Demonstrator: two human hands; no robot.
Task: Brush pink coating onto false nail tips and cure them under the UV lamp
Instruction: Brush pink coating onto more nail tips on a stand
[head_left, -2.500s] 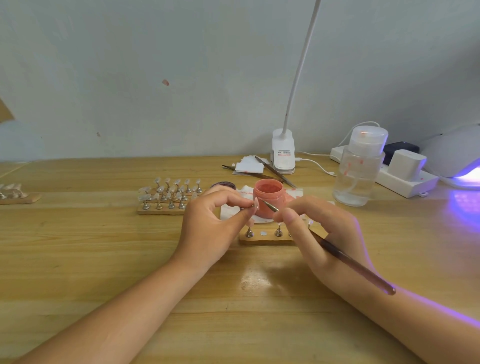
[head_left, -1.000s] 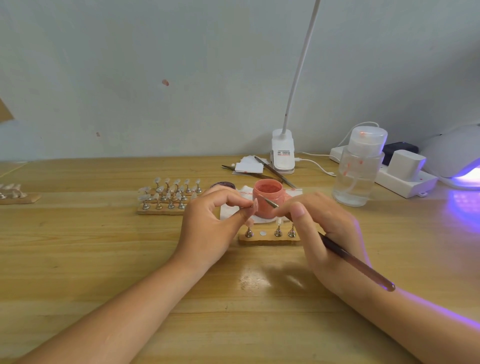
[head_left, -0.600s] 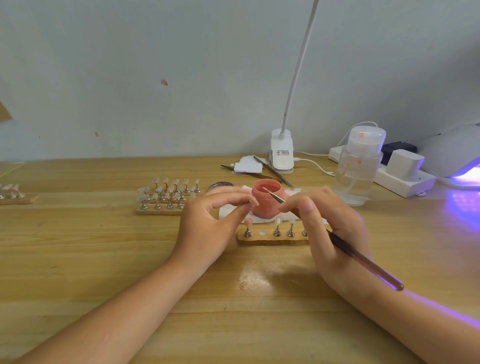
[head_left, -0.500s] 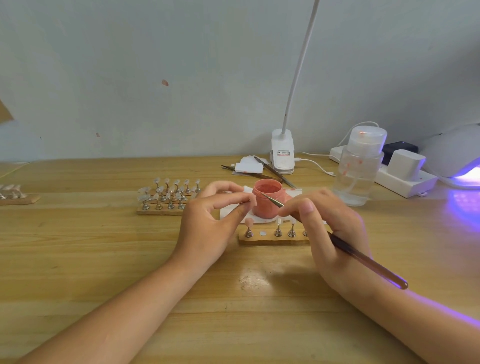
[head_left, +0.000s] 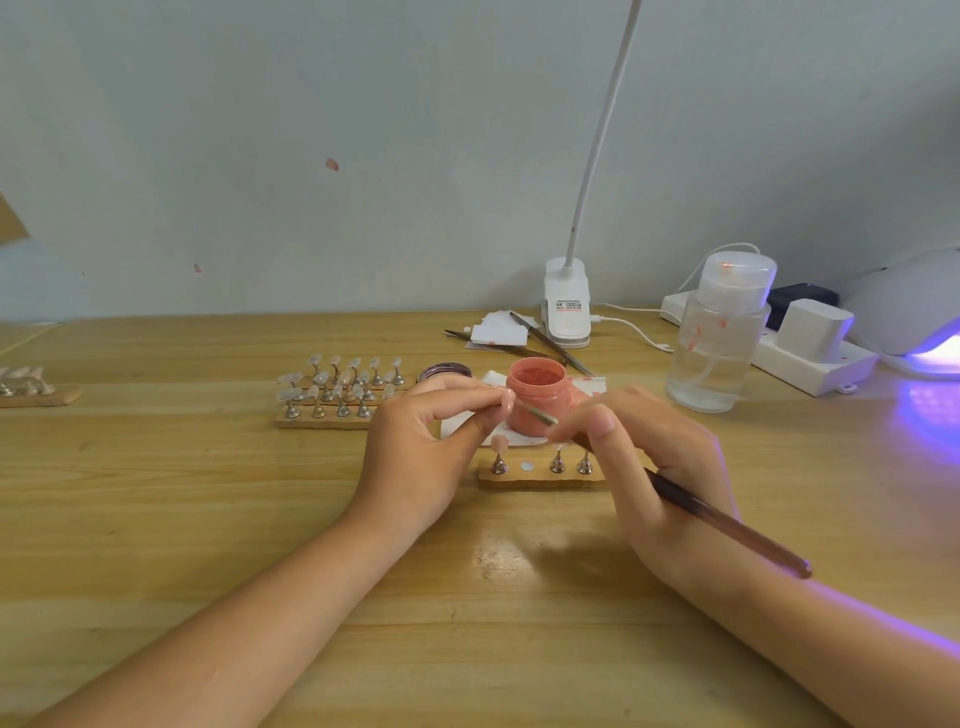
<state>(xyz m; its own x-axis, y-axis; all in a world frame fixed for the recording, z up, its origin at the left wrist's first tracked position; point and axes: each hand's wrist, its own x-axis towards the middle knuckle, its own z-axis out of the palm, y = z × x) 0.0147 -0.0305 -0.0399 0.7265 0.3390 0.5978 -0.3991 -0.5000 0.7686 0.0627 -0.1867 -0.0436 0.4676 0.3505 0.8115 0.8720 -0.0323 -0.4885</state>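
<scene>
The nail tip (head_left: 506, 404) sits pinched in the left hand's (head_left: 421, 462) fingers (head_left: 488, 397), just in front of the pink jar (head_left: 537, 397). The brush (head_left: 722, 519) is pinched in the right hand (head_left: 660, 467), its tip beside the nail. A heavy stroke could likely flood pink onto the left fingers or twist the nail out of their pinch. The right hand hovers just above the small stand (head_left: 540, 477) in front of the jar; dropping the wrist may knock its pegs or the coated tip (head_left: 500, 444) there. The open jar could tip if nudged. The UV lamp (head_left: 919, 312) glows well right of the jar.
</scene>
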